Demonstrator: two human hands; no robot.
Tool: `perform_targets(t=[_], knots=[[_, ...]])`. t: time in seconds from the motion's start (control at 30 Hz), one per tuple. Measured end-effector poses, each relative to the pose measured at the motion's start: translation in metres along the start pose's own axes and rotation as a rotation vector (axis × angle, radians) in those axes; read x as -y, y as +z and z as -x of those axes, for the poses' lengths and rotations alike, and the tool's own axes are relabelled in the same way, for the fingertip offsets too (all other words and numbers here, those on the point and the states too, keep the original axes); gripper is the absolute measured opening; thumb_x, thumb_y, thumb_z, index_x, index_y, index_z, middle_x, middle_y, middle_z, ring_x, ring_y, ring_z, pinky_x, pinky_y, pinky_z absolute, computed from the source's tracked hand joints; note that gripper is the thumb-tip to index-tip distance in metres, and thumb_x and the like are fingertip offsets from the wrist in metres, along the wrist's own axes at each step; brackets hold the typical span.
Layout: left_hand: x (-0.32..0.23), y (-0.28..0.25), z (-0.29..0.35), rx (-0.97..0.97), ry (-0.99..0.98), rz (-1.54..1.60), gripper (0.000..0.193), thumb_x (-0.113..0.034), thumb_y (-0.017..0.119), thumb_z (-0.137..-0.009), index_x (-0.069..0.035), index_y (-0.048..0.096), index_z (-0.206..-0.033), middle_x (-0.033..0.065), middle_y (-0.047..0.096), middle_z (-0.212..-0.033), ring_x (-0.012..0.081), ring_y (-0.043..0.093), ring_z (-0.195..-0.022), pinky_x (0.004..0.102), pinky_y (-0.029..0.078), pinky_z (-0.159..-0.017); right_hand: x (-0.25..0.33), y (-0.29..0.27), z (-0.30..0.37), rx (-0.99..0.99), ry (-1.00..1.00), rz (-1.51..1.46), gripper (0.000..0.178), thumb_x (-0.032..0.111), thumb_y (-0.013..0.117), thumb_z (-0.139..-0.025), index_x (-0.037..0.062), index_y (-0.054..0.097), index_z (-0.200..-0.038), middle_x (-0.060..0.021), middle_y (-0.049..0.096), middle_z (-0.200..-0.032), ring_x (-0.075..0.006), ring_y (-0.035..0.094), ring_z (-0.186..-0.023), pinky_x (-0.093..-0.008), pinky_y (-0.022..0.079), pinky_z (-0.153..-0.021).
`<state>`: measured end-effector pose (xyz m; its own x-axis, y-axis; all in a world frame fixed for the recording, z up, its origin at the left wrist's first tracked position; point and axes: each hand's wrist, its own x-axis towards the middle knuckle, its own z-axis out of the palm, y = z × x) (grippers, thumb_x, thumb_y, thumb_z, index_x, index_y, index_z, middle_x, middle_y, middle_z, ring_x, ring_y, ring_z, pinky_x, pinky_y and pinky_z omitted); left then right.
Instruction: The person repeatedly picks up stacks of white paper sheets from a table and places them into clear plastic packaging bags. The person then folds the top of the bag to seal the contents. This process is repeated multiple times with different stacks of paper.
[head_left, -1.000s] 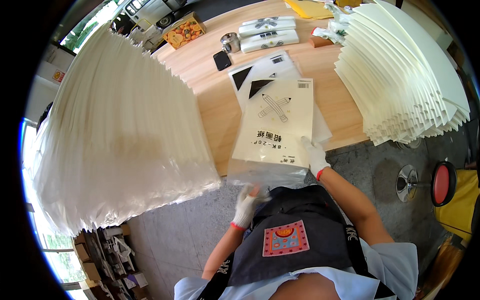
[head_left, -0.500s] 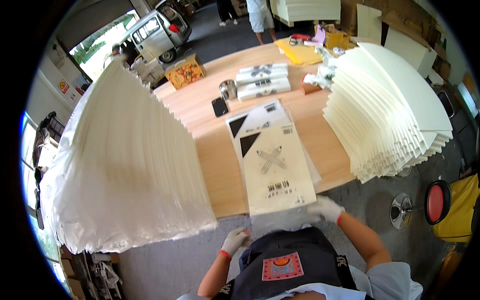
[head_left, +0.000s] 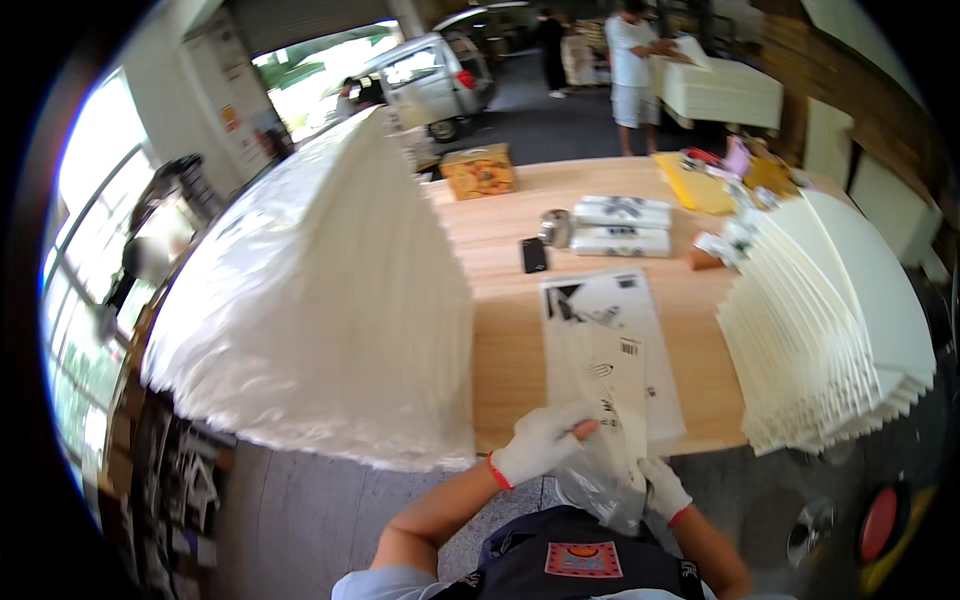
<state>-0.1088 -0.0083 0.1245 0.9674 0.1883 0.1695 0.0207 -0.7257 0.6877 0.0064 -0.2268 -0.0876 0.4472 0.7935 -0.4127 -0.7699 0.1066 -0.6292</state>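
Observation:
Tilted up at the table's near edge is a cream paper pack in a clear plastic sleeve (head_left: 628, 380), printed with a pencil drawing and a barcode. My left hand (head_left: 540, 445), in a white glove with a bare fingertip showing, is closed at the pack's near left side, by the loose clear flap (head_left: 605, 490). At the lower right edge, my gloved right hand (head_left: 665, 490) grips the pack; its fingers are partly hidden. Beneath and beyond it, a second white printed pack (head_left: 655, 320) lies flat on the wooden table (head_left: 505, 350).
A tall plastic-wrapped stack (head_left: 310, 300) fills the left side; fanned cream sheets (head_left: 810, 310) stand at right. Farther back are a phone (head_left: 534, 255), a tape roll (head_left: 555, 228), white rolled packs (head_left: 620, 227) and a fruit box (head_left: 477, 172). Another person (head_left: 628, 80) stands beyond.
My left hand has risen from beside the table to the pack. The pack, flat before, is now tilted and turned. The view has swung left, shifting the scene rightward.

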Motion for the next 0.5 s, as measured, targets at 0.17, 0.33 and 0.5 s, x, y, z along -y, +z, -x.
perform_targets(t=[0.17, 0.33, 0.5], knots=[[-0.102, -0.119, 0.030, -0.108, 0.356, -0.283, 0.014, -0.026, 0.061, -0.086, -0.011, 0.059, -0.087, 0.0111, 0.057, -0.070, 0.0298, 0.060, -0.063, 0.0353, 0.046, -0.051, 0.065, 0.123, -0.008, 0.263, -0.094, 0.011, 0.045, 0.024, 0.048, -0.096, 0.0026, 0.040, -0.134, -0.0071, 0.054, -0.124, -0.0167, 0.053, -0.110, -0.0323, 0.046, -0.091], [-0.128, -0.230, 0.111, -0.889, 0.219, -0.252, 0.038, -0.034, 0.045, -0.095, -0.002, 0.058, -0.110, 0.0098, 0.063, -0.089, 0.0182, 0.061, -0.074, 0.0274, 0.048, -0.065, 0.190, 0.289, -0.031, 0.636, -0.344, 0.122, 0.041, 0.023, 0.055, -0.094, 0.0015, 0.048, -0.128, -0.0061, 0.056, -0.120, -0.0140, 0.055, -0.103, -0.0275, 0.046, -0.088], [-0.100, -0.383, 0.131, -1.294, 0.178, -0.243, 0.041, -0.023, 0.042, -0.094, -0.001, 0.053, -0.127, 0.0038, 0.058, -0.098, 0.0107, 0.055, -0.083, 0.0226, 0.045, -0.073, 0.254, 0.473, -0.074, 0.782, -0.553, 0.473, 0.029, 0.028, 0.060, -0.088, -0.0003, 0.063, -0.095, -0.0066, 0.064, -0.076, -0.0136, 0.057, -0.061, -0.0275, 0.048, -0.056]])
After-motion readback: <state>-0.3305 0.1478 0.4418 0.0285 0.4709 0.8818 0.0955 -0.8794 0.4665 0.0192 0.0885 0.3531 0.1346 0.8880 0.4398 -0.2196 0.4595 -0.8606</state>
